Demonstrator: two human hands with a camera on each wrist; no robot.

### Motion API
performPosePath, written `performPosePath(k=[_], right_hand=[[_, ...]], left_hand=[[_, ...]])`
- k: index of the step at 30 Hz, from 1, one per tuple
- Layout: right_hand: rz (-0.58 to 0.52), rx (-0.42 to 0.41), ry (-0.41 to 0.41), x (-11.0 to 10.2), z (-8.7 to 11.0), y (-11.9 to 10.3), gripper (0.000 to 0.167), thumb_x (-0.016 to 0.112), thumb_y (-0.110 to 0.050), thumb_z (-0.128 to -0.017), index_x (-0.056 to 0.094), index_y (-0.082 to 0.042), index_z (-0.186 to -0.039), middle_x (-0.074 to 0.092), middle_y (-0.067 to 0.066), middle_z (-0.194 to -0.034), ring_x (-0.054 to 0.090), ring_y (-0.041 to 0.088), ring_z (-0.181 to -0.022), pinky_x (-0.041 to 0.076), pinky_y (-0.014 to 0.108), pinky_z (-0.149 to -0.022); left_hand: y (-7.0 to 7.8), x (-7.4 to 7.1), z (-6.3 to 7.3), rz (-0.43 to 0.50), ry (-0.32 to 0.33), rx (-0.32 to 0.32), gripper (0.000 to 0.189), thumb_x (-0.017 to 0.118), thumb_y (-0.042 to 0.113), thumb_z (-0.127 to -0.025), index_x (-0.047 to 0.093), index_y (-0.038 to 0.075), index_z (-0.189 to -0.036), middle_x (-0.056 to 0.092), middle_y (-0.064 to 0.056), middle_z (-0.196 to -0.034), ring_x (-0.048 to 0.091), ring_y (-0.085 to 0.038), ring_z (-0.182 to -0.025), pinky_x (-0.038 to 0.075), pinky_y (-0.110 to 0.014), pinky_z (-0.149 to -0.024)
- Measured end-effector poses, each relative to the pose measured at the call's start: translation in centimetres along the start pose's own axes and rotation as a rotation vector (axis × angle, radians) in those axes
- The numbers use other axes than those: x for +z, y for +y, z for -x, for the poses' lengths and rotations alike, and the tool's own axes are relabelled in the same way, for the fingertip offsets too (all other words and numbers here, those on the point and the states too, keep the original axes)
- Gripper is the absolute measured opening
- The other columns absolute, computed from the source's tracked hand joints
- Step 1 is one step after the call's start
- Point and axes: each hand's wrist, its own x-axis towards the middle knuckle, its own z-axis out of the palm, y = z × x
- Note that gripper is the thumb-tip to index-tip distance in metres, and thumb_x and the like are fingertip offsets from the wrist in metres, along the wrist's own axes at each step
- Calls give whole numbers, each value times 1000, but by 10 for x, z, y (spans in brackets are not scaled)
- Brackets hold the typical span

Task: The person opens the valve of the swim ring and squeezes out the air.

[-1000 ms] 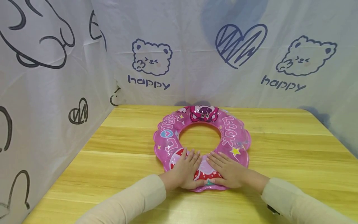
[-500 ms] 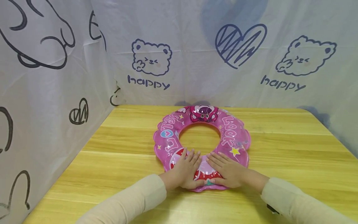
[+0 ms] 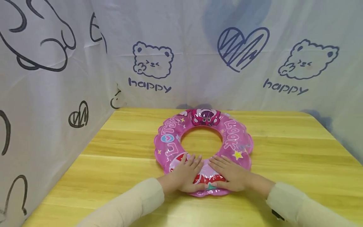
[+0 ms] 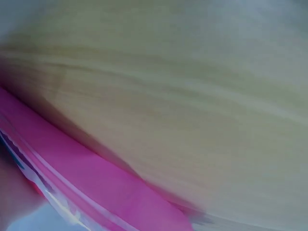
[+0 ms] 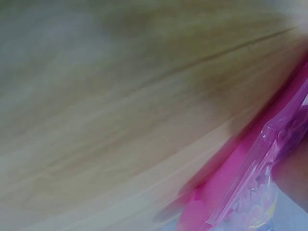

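A pink inflatable swim ring (image 3: 167, 138) with a bear print, stars and the word LOOK lies flat on the wooden table. My left hand (image 3: 187, 175) rests on its near side, fingers straight and pointing toward the hole. Beside it, on the right of the same near section, my right hand (image 3: 231, 173) lies palm down with fingers extended. Both thumbs reach toward each other over a red and white printed patch. In the left wrist view the ring's pink edge (image 4: 96, 173) crosses the lower left; in the right wrist view its clear seam (image 5: 255, 163) shows beside the hand.
The pale wooden table (image 3: 283, 151) spreads out around the ring. Behind it hangs a white cloth (image 3: 198, 78) printed with bears, hearts and "happy", and another stretch of patterned cloth (image 3: 48, 104) lines the left side.
The head view has tilted slightly, so everything sits a little lower in it. The near side of the ring bulges slightly more, and the left hand has shifted slightly left; both hands stay on the ring.
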Motion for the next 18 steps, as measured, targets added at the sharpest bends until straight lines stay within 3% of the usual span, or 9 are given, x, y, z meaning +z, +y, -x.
performPosePath(k=[10,16,18], right_hand=[[-80,14,91,0,-3,-7,70,46,-49,-93,29,-5,-145,25,16,-152,21,33,-141,20,48,-114],[35,-45,136,-3,5,-13,63,46,-45,-94,35,-7,-143,28,12,-152,24,31,-141,25,47,-112],[91,-87,176,-1,8,-12,61,46,-43,-94,37,-6,-142,30,12,-151,27,31,-140,16,38,-117]], left_hand=[[-32,6,6,156,142,106,87,39,66,-87,24,5,-146,22,-13,-154,17,-30,-143,7,-49,-117],[-54,3,14,67,210,203,74,43,63,-87,39,11,-140,24,-10,-154,14,-29,-144,8,-50,-117],[-61,3,16,18,236,239,71,45,62,-86,43,14,-139,23,-11,-154,13,-30,-144,9,-50,-117]])
